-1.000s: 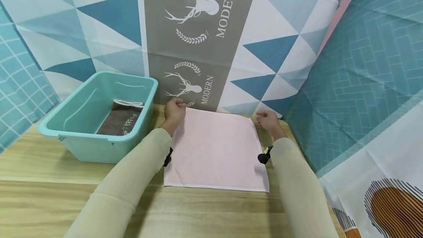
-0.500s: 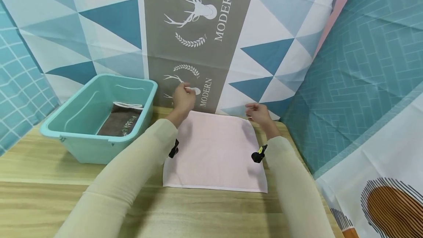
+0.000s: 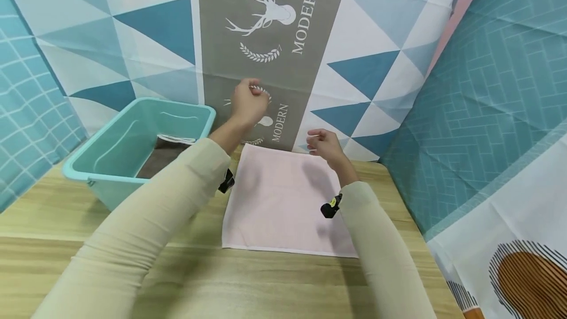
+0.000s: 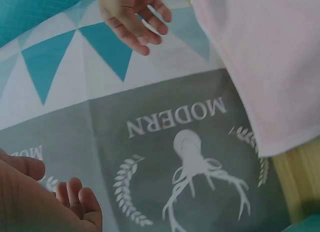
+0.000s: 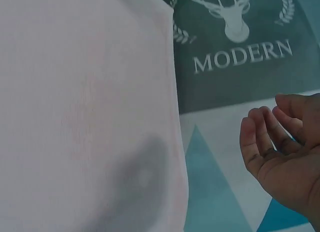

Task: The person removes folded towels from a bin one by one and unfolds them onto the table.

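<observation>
A pink towel (image 3: pixel 283 206) with a pale hem lies spread flat on the wooden table. My left hand (image 3: pixel 249 105) is raised in front of the curtain, beyond the towel's far left corner. Its fingers are loosely bent around nothing, as the left wrist view also shows. Over the towel's far edge, towards the right, hovers my right hand (image 3: pixel 327 147), apart from the cloth. In the right wrist view that hand (image 5: pixel 285 147) has relaxed, curved fingers and an empty palm.
A teal plastic bin (image 3: pixel 106 191) stands left of the towel, partly covered by my left sleeve. Inside it lies a folded dark brown cloth (image 3: pixel 161 156). A patterned curtain (image 3: pixel 283 73) rises directly behind the table, and a teal tile-print sheet (image 3: pixel 496 97) borders the right.
My left hand has lifted up and away from the towel's far left corner. My right hand has shifted left and slightly up from the far right corner. The towel still lies flat.
</observation>
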The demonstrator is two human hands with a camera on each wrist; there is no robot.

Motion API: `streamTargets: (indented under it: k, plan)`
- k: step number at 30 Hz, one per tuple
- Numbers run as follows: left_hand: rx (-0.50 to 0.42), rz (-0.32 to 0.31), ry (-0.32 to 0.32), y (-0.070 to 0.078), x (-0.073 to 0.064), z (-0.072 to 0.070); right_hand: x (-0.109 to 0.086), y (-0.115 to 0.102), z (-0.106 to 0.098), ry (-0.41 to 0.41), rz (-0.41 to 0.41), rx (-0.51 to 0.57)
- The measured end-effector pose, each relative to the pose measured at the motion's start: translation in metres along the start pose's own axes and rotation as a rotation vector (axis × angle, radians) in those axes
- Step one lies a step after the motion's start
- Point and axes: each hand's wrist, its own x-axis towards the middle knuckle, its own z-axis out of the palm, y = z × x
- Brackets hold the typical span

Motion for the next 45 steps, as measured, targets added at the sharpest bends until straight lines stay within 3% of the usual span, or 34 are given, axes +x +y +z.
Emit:
streamTargets:
  k: [6,10,13,17,25,32,38,45]
  plan:
    - [0.034,-0.002,-0.035,0.016,0.012,-0.013,0.000,-0.009,0.029,-0.022,-0.066,0.107]
    - [0.124,-0.039,-0.088,0.021,0.021,-0.031,0.000,-0.017,0.051,-0.036,-0.120,0.143]
    - [0.185,-0.060,-0.148,0.021,0.028,-0.047,-0.001,-0.023,0.065,-0.054,-0.140,0.161]
    - [0.258,-0.056,-0.166,0.015,0.038,-0.069,-0.005,-0.031,0.085,-0.103,-0.117,0.223]
    - [0.382,-0.062,-0.166,-0.016,0.059,-0.117,-0.018,-0.054,0.129,-0.215,-0.010,0.508]
    - [0.490,-0.120,-0.143,-0.055,0.069,-0.172,-0.031,-0.066,0.182,-0.248,0.017,0.619]
    - [0.524,-0.183,-0.260,-0.088,0.070,-0.204,-0.049,-0.064,0.208,-0.283,0.060,0.639]
    - [0.646,-0.285,-0.370,-0.108,0.074,-0.220,-0.073,-0.065,0.223,-0.410,0.109,0.622]
